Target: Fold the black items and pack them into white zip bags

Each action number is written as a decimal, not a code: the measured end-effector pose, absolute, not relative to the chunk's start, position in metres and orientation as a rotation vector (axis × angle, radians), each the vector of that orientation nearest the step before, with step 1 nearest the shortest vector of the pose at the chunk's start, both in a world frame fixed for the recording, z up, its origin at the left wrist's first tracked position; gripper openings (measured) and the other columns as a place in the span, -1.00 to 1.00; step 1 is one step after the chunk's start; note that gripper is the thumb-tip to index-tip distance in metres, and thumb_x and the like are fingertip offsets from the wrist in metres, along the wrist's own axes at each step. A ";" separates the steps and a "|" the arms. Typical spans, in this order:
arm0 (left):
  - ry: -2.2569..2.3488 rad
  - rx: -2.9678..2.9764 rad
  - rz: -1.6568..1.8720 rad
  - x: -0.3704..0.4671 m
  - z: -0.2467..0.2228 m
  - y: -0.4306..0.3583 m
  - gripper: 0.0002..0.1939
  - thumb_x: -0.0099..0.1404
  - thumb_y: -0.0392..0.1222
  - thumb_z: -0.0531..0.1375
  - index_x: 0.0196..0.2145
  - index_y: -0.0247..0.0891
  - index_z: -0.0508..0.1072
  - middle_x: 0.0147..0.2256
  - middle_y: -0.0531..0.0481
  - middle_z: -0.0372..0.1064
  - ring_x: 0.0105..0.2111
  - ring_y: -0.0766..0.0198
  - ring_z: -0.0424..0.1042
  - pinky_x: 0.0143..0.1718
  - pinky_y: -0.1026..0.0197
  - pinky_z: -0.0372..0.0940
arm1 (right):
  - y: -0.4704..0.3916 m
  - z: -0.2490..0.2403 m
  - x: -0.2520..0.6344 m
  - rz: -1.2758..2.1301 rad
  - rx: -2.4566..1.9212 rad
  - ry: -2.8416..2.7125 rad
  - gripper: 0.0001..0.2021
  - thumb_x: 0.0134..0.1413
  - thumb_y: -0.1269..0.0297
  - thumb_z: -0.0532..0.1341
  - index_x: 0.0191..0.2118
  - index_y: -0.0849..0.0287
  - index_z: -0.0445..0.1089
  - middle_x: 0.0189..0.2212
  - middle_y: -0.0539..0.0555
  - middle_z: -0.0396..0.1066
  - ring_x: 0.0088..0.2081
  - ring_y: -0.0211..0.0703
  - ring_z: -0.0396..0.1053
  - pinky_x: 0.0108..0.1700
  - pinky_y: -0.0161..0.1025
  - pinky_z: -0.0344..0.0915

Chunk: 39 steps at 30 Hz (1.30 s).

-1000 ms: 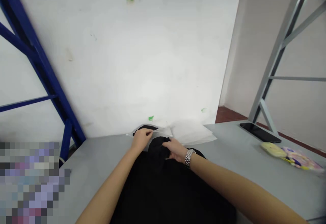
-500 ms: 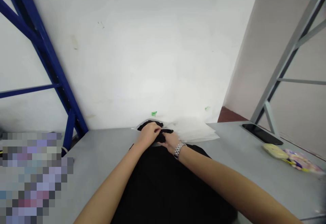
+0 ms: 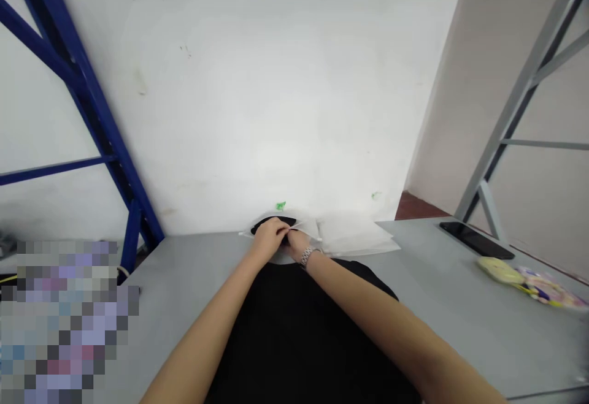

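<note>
Ideally kept taut, a frosted white plastic bag is pinched by the left hand, the right hand's grip beside its edge unclear.

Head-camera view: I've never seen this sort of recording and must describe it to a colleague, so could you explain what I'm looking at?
There is no machine here, just a person's two bare hands. Every picture comes from one camera worn on the head, looking forward and down. The left hand pinches the edge of a see-through bag with something black in it. The right hand, wearing a metal watch, is right at the bag; its grip is hidden. On the grey table, whitish sheets or bags lie beside it, with a dark phone and a pale yellow item further right.
</note>
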<state>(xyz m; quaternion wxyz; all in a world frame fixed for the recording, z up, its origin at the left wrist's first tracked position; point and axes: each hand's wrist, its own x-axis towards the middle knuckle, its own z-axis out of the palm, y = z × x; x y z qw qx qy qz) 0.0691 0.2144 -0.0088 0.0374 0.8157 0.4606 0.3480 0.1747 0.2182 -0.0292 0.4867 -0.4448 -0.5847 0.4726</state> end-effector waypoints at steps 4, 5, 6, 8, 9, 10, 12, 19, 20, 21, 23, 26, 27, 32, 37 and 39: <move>1.456 2.402 1.180 0.061 -0.006 0.220 -0.81 0.23 -0.33 0.11 -0.34 -0.21 0.54 -0.28 -0.02 0.46 -0.24 0.20 0.42 -0.15 0.17 0.29 | 0.200 -0.032 0.202 0.869 -1.207 -1.830 -0.62 0.10 0.21 0.21 0.03 0.23 0.28 -0.03 0.18 0.33 -0.01 -0.01 0.30 0.05 0.03 0.21; 1.458 2.383 1.198 0.061 -0.006 0.221 -0.82 0.23 -0.32 0.12 -0.34 -0.21 0.54 -0.28 -0.02 0.46 -0.24 0.20 0.42 -0.15 0.16 0.29 | 0.194 -0.033 0.212 0.787 -1.215 -1.932 -0.54 0.00 0.24 0.28 0.04 0.25 0.27 -0.01 0.22 0.33 0.05 0.06 0.24 0.11 0.05 0.13; 1.455 2.368 1.212 0.060 -0.005 0.221 -0.82 0.22 -0.32 0.13 -0.34 -0.21 0.54 -0.28 -0.02 0.47 -0.24 0.20 0.42 -0.15 0.16 0.29 | 0.189 -0.034 0.221 0.703 -1.218 -2.025 -0.47 -0.08 0.30 0.32 0.05 0.28 0.26 0.02 0.27 0.30 0.11 0.13 0.16 0.16 0.05 0.05; 1.437 2.351 1.227 0.062 -0.006 0.220 -0.84 0.22 -0.30 0.14 -0.34 -0.22 0.54 -0.29 -0.01 0.47 -0.24 0.20 0.42 -0.15 0.17 0.29 | 0.181 -0.037 0.237 0.548 -1.222 -2.175 -0.50 -0.11 0.42 0.30 0.03 0.34 0.28 0.05 0.35 0.27 0.18 0.20 0.04 0.21 0.05 -0.08; 1.427 2.347 1.227 0.064 -0.007 0.219 -0.85 0.21 -0.30 0.15 -0.35 -0.22 0.54 -0.30 -0.01 0.46 -0.25 0.21 0.42 -0.16 0.18 0.29 | 0.179 -0.039 0.242 0.485 -1.222 -2.233 -0.59 -0.06 0.47 0.24 -0.02 0.36 0.32 0.03 0.37 0.29 0.18 0.21 0.03 0.22 0.06 -0.11; 1.419 2.345 1.225 0.066 -0.008 0.219 -0.85 0.21 -0.30 0.15 -0.35 -0.22 0.54 -0.31 -0.01 0.46 -0.26 0.21 0.42 -0.17 0.18 0.29 | 0.179 -0.041 0.245 0.434 -1.224 -2.279 -0.70 -0.01 0.50 0.17 -0.08 0.36 0.36 -0.02 0.39 0.32 0.16 0.20 0.07 0.21 0.08 -0.12; 1.411 2.342 1.214 0.070 -0.012 0.218 -0.86 0.19 -0.32 0.16 -0.36 -0.22 0.54 -0.32 -0.01 0.45 -0.29 0.23 0.42 -0.20 0.20 0.30 | 0.183 -0.044 0.246 0.361 -1.228 -2.339 -0.79 0.06 0.53 0.07 -0.23 0.33 0.41 -0.14 0.39 0.40 0.07 0.18 0.18 0.17 0.11 -0.08; 1.332 2.377 1.115 0.078 -0.029 0.214 -0.86 0.20 -0.30 0.18 -0.37 -0.23 0.56 -0.34 0.01 0.47 -0.29 0.27 0.43 -0.20 0.24 0.31 | 0.204 -0.053 0.229 0.287 -1.236 -2.360 -0.82 0.02 0.56 0.10 -0.32 0.27 0.43 -0.31 0.21 0.46 -0.13 -0.03 0.35 0.11 -0.08 0.08; 1.304 2.394 1.081 0.079 -0.031 0.214 -0.86 0.21 -0.30 0.17 -0.37 -0.22 0.56 -0.34 0.02 0.47 -0.28 0.28 0.44 -0.18 0.25 0.31 | 0.204 -0.053 0.228 0.278 -1.245 -2.374 -0.80 0.01 0.58 0.10 -0.29 0.28 0.43 -0.32 0.21 0.47 -0.15 -0.03 0.36 0.06 -0.10 0.13; 1.278 2.411 1.042 0.080 -0.032 0.214 -0.85 0.21 -0.31 0.17 -0.37 -0.22 0.56 -0.33 0.02 0.48 -0.27 0.28 0.44 -0.17 0.27 0.31 | 0.203 -0.053 0.228 0.264 -1.254 -2.395 -0.78 0.00 0.59 0.09 -0.26 0.30 0.43 -0.31 0.22 0.47 -0.18 -0.03 0.38 0.02 -0.11 0.17; 1.248 2.446 0.957 0.081 -0.031 0.211 -0.84 0.22 -0.31 0.16 -0.36 -0.22 0.57 -0.33 0.00 0.49 -0.26 0.27 0.44 -0.17 0.27 0.31 | 0.194 -0.047 0.231 0.226 -1.255 -2.448 -0.72 0.02 0.59 0.07 -0.17 0.34 0.41 -0.29 0.25 0.46 -0.20 -0.02 0.39 -0.05 -0.11 0.22; 1.272 2.493 0.858 0.074 -0.024 0.189 -0.80 0.21 -0.30 0.16 -0.23 -0.21 0.56 -0.24 -0.07 0.48 -0.18 0.17 0.42 -0.07 0.15 0.28 | 0.156 -0.028 0.245 0.163 -1.221 -2.494 -0.70 0.11 0.50 0.04 -0.08 0.32 0.39 -0.21 0.29 0.44 -0.13 0.04 0.36 -0.02 -0.05 0.19; 1.290 2.506 0.837 0.069 -0.020 0.174 -0.75 0.21 -0.29 0.17 -0.16 -0.20 0.53 -0.19 -0.09 0.46 -0.14 0.13 0.40 -0.03 0.10 0.25 | 0.138 -0.021 0.252 0.151 -1.190 -2.510 -0.72 0.14 0.44 0.04 -0.07 0.28 0.39 -0.18 0.28 0.43 -0.09 0.06 0.34 0.00 -0.03 0.17; 1.359 2.348 0.435 0.014 -0.018 0.055 -0.39 0.15 -0.04 0.24 0.15 0.17 0.20 0.22 0.05 0.10 0.16 0.05 0.17 0.16 -0.04 0.09 | 0.035 -0.013 0.294 0.357 -0.766 -2.740 -0.60 0.15 0.10 0.13 0.11 -0.06 0.25 -0.02 0.10 0.37 -0.03 -0.09 0.31 0.03 -0.17 0.20; 1.331 2.195 0.076 -0.033 -0.040 -0.027 -0.23 0.07 -0.20 0.27 0.14 0.37 0.05 0.25 0.24 -0.08 0.24 0.00 -0.01 0.19 -0.17 -0.02 | -0.013 -0.045 0.315 0.268 -0.707 -2.770 -0.60 0.23 0.29 0.01 0.17 -0.04 0.20 0.01 0.19 0.37 0.04 0.00 0.28 0.03 -0.02 0.21; 1.382 2.245 0.144 -0.040 -0.045 -0.037 -0.42 0.15 -0.16 0.21 0.08 0.34 0.21 0.20 0.23 0.06 0.20 0.03 0.07 0.17 -0.14 0.03 | -0.018 -0.048 0.317 0.303 -0.737 -2.693 -0.61 0.19 0.41 0.02 0.10 -0.03 0.28 0.00 0.16 0.39 0.04 -0.04 0.29 0.04 -0.05 0.22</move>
